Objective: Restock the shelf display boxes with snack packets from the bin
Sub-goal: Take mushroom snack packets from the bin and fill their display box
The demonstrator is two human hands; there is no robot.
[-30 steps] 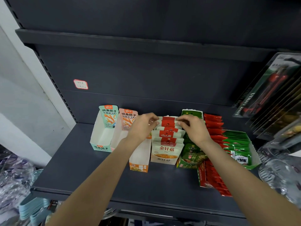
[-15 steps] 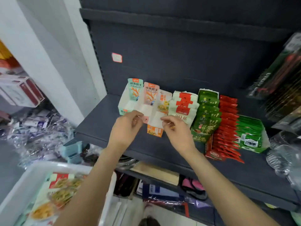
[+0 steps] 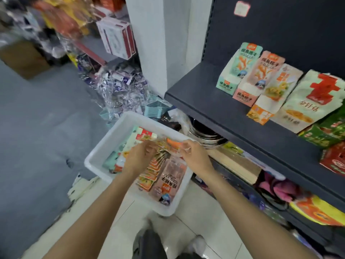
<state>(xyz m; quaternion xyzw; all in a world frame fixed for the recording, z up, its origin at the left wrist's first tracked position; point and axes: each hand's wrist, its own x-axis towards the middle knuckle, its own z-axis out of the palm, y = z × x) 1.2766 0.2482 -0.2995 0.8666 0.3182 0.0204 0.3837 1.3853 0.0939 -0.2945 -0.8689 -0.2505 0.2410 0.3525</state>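
Observation:
A white plastic bin [image 3: 104, 146] sits low on the floor, holding several snack packets. Both hands are down inside it. My left hand [image 3: 139, 157] and my right hand [image 3: 194, 156] curl their fingers round the two ends of a fanned row of small orange packets [image 3: 169, 146]. More orange packets [image 3: 151, 174] and a pink packet [image 3: 168, 184] lie under them. On the dark shelf [image 3: 205, 101] stand display boxes: a teal one [image 3: 237, 71], a pink one [image 3: 255, 81], an orange one [image 3: 270, 98] and a full cream one with red labels [image 3: 309, 103].
Green packets [image 3: 328, 131] and red packets [image 3: 334, 161] fill boxes further right on the shelf. Metal bowls [image 3: 207, 135] and mixed goods sit on the lower shelf. Crumpled wrapped items [image 3: 119, 86] pile at the pillar's foot. My shoe [image 3: 196, 243] stands on white tiles.
My view has swung down and left from the shelf to the bin. Both hands left the display boxes, dropped into the bin and took hold of the orange packets.

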